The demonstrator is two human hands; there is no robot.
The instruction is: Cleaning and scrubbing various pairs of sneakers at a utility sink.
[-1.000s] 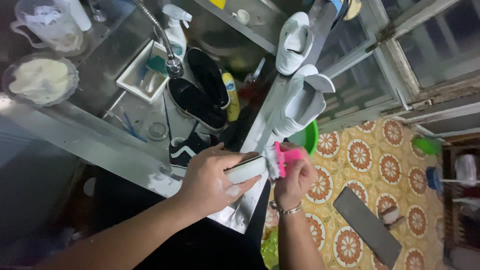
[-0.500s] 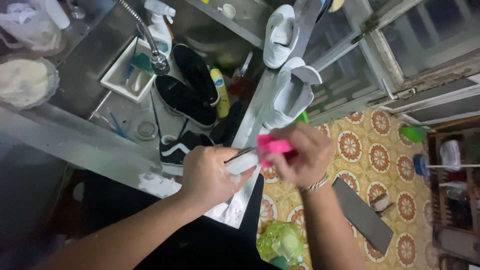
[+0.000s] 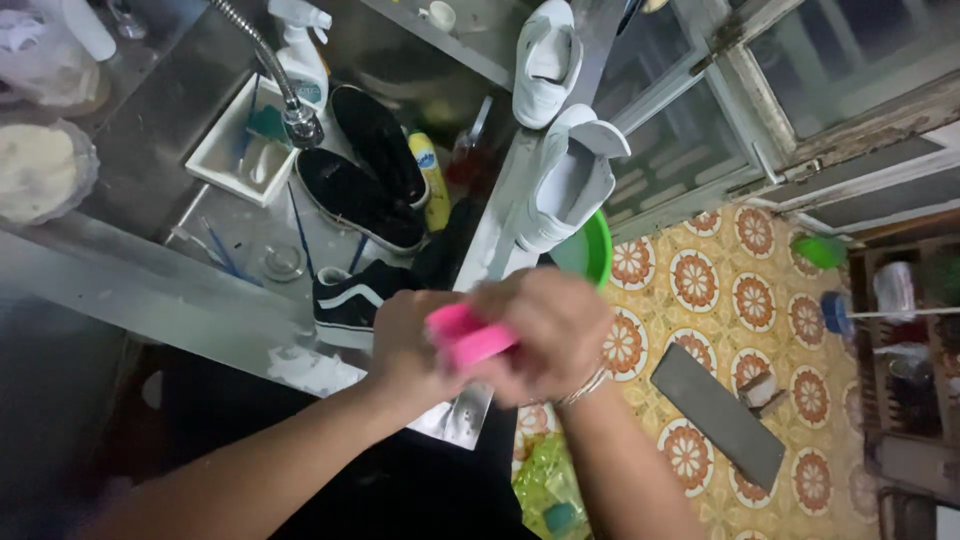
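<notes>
Since a second ago, right hand point(image 3: 555, 330) has closed over left hand point(image 3: 415, 345). Pink brush point(image 3: 468, 338): clasped in right grip, light, stiff, likely slippery; hold its back. Left grip's hold: cannot tell.

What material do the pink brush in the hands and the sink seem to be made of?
Pink brush: probably plastic; its colour is bright, even and slightly glossy, though motion blurs it. The right hand and left hand grip it. Sink: likely stainless steel; it is grey, with soft reflections.
</notes>
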